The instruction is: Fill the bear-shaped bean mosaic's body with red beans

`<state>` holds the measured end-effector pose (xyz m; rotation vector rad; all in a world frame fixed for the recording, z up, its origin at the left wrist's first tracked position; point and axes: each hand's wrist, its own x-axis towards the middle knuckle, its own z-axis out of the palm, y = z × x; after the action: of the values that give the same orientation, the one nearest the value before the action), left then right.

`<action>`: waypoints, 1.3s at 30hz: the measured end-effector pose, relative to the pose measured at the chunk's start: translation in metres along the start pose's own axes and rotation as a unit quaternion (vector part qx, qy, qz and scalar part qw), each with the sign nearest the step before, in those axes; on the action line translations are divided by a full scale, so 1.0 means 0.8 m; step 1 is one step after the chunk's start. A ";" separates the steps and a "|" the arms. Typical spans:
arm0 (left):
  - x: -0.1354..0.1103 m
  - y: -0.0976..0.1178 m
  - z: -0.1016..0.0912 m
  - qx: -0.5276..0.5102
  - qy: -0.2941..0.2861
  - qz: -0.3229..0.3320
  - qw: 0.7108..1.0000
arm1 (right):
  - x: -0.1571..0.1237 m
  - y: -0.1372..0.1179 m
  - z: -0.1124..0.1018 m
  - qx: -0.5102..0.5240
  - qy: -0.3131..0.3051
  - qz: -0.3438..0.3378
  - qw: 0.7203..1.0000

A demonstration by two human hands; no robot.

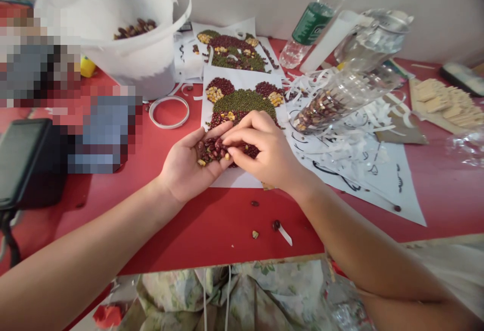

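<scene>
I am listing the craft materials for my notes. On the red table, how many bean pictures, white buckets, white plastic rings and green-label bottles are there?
Bean pictures: 2
White bucket: 1
White plastic ring: 1
Green-label bottle: 1
Total: 5

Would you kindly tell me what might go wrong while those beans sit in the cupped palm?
1. The beans in the open left hand could spill onto the bean picture below if the palm tips while the right hand digs in.
2. Loose beans near the table edge may roll off.
</scene>
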<state>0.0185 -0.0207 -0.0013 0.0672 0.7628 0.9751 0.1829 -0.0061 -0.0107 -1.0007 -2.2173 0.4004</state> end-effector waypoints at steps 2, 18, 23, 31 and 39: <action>0.000 -0.001 -0.002 -0.005 -0.011 0.000 1.000 | -0.001 -0.002 0.001 0.005 -0.011 -0.020 1.000; -0.004 -0.002 -0.001 -0.028 -0.061 0.003 0.998 | 0.000 -0.003 -0.005 -0.004 0.024 -0.041 0.999; -0.006 -0.001 0.002 -0.038 -0.038 0.000 0.999 | 0.001 -0.005 -0.009 -0.007 0.017 -0.021 1.000; -0.004 -0.002 0.000 -0.032 -0.037 -0.012 0.999 | -0.004 -0.010 -0.006 -0.055 -0.019 -0.054 0.997; -0.006 -0.001 0.006 -0.050 0.004 -0.008 0.999 | 0.004 0.008 -0.033 -0.152 0.126 -0.040 0.979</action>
<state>0.0203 -0.0236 0.0045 -0.0306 0.7194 0.9973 0.2027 0.0007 0.0064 -1.0481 -2.1139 -0.1031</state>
